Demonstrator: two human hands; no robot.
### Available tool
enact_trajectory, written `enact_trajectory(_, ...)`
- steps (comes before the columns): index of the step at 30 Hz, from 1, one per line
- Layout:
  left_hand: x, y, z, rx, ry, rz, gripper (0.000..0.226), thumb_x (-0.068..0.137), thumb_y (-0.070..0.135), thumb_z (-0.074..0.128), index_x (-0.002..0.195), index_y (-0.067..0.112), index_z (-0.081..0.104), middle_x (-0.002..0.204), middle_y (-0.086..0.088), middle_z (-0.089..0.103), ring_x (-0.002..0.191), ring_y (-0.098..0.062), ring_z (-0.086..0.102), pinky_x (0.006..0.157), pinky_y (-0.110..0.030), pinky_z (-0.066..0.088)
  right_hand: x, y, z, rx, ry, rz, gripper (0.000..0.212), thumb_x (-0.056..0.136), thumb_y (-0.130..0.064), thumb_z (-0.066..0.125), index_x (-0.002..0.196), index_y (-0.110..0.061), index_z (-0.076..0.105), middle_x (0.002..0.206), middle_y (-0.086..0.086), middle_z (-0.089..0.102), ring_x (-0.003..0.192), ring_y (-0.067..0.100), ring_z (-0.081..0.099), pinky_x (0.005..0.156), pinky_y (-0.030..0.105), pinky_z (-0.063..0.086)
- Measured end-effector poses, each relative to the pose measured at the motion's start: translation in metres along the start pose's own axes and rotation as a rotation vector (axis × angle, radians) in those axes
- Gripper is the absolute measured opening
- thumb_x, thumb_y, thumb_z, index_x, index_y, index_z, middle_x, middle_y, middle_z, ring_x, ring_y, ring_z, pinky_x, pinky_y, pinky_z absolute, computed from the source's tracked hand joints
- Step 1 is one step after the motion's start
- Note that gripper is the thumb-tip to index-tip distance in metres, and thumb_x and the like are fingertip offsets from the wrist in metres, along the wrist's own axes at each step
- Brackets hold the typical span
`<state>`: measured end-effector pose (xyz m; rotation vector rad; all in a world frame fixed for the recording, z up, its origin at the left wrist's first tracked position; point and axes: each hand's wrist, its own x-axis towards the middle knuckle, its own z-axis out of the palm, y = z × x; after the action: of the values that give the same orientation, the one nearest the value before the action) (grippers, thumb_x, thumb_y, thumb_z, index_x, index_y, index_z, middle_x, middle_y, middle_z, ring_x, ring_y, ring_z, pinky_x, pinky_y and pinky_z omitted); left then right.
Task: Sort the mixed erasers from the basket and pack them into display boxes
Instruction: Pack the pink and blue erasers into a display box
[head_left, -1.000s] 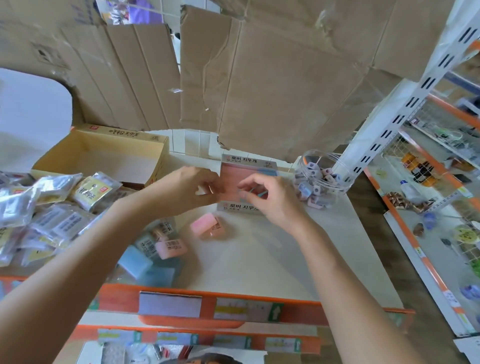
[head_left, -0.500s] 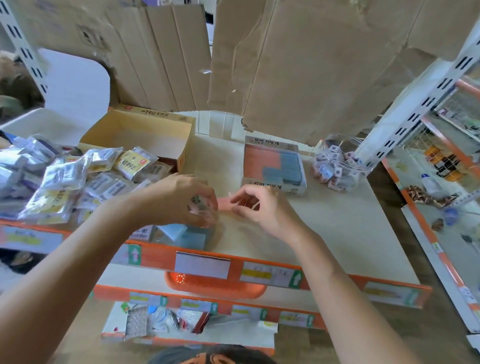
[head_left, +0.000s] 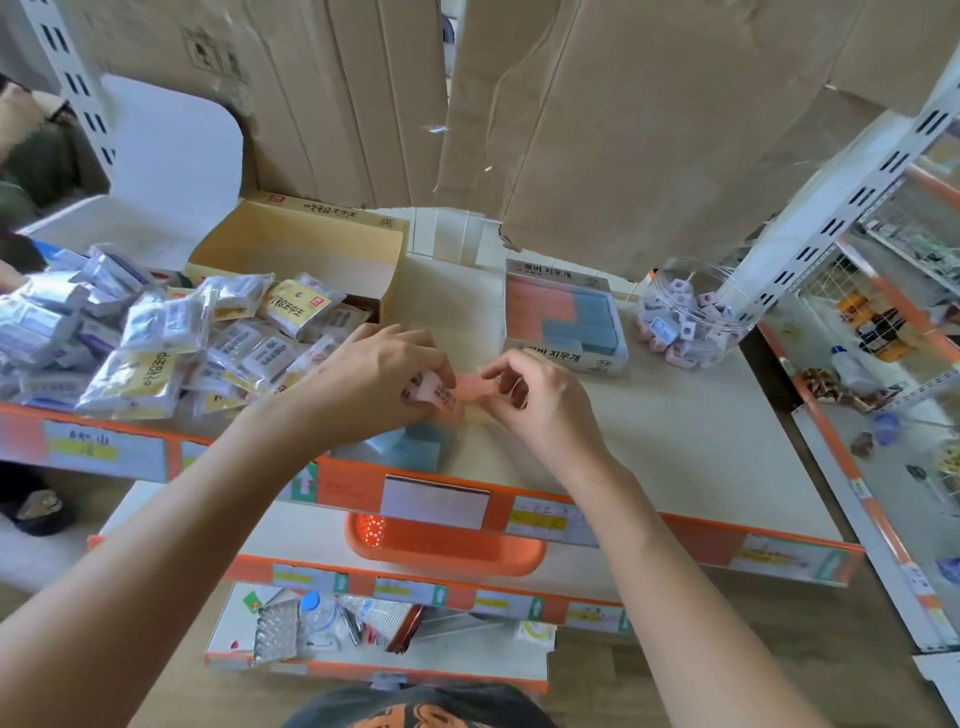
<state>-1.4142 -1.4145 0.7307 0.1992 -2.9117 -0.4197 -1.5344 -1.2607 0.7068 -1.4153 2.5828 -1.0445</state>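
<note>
Progress check, taken against the display box (head_left: 558, 358) as reference; the box stood on the shelf (head_left: 675, 447) with pink erasers (head_left: 530, 304) along its left side and blue erasers (head_left: 587, 325) filling its right, so it looked largely packed, though whether any slot stayed free could not be told. Just in front and left of the box, the left hand (head_left: 374, 379) held a pink eraser (head_left: 434, 391) with a barcode sleeve, fingers curled round it; the right hand (head_left: 530, 400), fingers bent, seemed to pinch the eraser's free end; judged to be readying this piece for the box. Loose blue erasers (head_left: 415, 447) lay further in front and left of the box, not yet packed. Left of the box, a yellow box (head_left: 332, 210) stood open with nothing visible inside; a large heap of wrapped packets (head_left: 156, 332) beyond it remained unsorted. A clear jar (head_left: 685, 317) of small erasers sat right of the box. The orange basket (head_left: 447, 551) sat on the shelf below, contents hidden. Estimate: one box nearly done, most sorting left.
</note>
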Motion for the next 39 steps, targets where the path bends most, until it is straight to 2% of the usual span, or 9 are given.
enact_trajectory(4,-0.005,-0.006,-0.004,-0.061,0.086,0.034,0.021,0.081,0.026,0.067,0.101,0.025,0.065,0.105,0.008,0.057,0.101,-0.013,0.049,0.091,-0.034,0.036,-0.008,-0.015,-0.006,0.099,-0.220,-0.023,0.014,0.077,-0.025,0.076,0.086,-0.018,0.067,0.070,-0.013,0.056,0.060,0.002,0.050,0.065,0.025,0.046)
enact_trajectory(9,-0.009,-0.009,-0.003,-0.114,0.138,0.077,0.017,0.080,0.021,0.067,0.096,0.021,0.067,0.098,0.007,0.060,0.088,-0.006,0.043,0.083,-0.040,0.043,-0.015,-0.029,-0.003,0.068,-0.390,0.009,0.028,0.079,-0.028,0.074,0.105,-0.019,0.068,0.090,-0.002,0.065,0.077,0.010,0.057,0.075,0.030,0.050)
enact_trajectory(14,-0.013,-0.011,-0.002,-0.132,0.130,0.073,0.020,0.081,0.035,0.058,0.093,0.021,0.067,0.097,0.007,0.062,0.087,-0.011,0.051,0.082,-0.038,0.045,-0.016,-0.033,-0.002,-0.041,-0.355,-0.046,0.025,0.077,-0.025,0.072,0.101,-0.018,0.068,0.081,-0.008,0.055,0.077,0.009,0.050,0.066,0.027,0.042)
enact_trajectory(19,-0.016,-0.009,-0.008,-0.162,0.094,0.052,0.054,0.074,0.057,0.036,0.095,0.019,0.069,0.099,0.008,0.062,0.087,-0.008,0.052,0.083,-0.036,0.047,-0.017,-0.032,-0.002,-0.083,-0.331,-0.042,0.023,0.076,-0.021,0.069,0.098,-0.014,0.065,0.090,-0.011,0.051,0.078,0.005,0.045,0.067,0.024,0.037)
enact_trajectory(24,-0.021,-0.009,-0.011,-0.110,0.035,0.096,0.036,0.075,0.057,0.054,0.089,0.029,0.070,0.100,0.011,0.058,0.090,-0.007,0.043,0.083,-0.030,0.040,-0.020,-0.020,-0.018,0.100,-0.330,0.066,0.024,0.075,-0.009,0.074,0.095,-0.017,0.065,0.072,-0.019,0.053,0.061,-0.008,0.052,0.062,0.006,0.040)
enact_trajectory(27,-0.024,-0.007,-0.011,0.003,-0.084,0.116,0.029,0.072,0.054,0.060,0.096,0.039,0.068,0.107,0.015,0.048,0.099,-0.005,0.034,0.084,-0.021,0.025,-0.021,-0.013,-0.020,0.191,-0.320,0.096,0.027,0.074,-0.006,0.074,0.090,-0.023,0.062,0.072,-0.013,0.057,0.063,0.000,0.053,0.062,0.012,0.044)
enact_trajectory(31,-0.023,-0.003,-0.012,0.105,-0.135,0.133,0.029,0.074,0.056,0.063,0.099,0.043,0.065,0.109,0.015,0.038,0.100,-0.004,0.027,0.080,-0.020,0.020,-0.023,-0.010,-0.018,0.281,-0.321,0.134,0.033,0.075,-0.004,0.073,0.084,-0.031,0.057,0.075,-0.007,0.060,0.065,0.006,0.055,0.064,0.014,0.044)
enact_trajectory(34,-0.022,-0.001,-0.012,0.147,-0.179,0.123,0.031,0.075,0.057,0.061,0.102,0.043,0.064,0.109,0.012,0.037,0.097,-0.004,0.023,0.079,-0.019,0.017,-0.023,-0.009,-0.020,0.343,-0.308,0.155,0.032,0.076,-0.003,0.072,0.086,-0.029,0.058,0.077,-0.006,0.062,0.068,0.008,0.057,0.067,0.016,0.045)
enact_trajectory(39,-0.017,0.004,-0.014,0.175,-0.283,0.110,0.035,0.080,0.052,0.060,0.113,0.041,0.060,0.116,0.008,0.040,0.110,-0.009,0.027,0.079,-0.019,0.013,-0.020,-0.007,-0.023,0.363,-0.296,0.156,0.034,0.076,0.000,0.071,0.085,-0.030,0.058,0.078,-0.005,0.062,0.071,0.012,0.056,0.068,0.016,0.044)
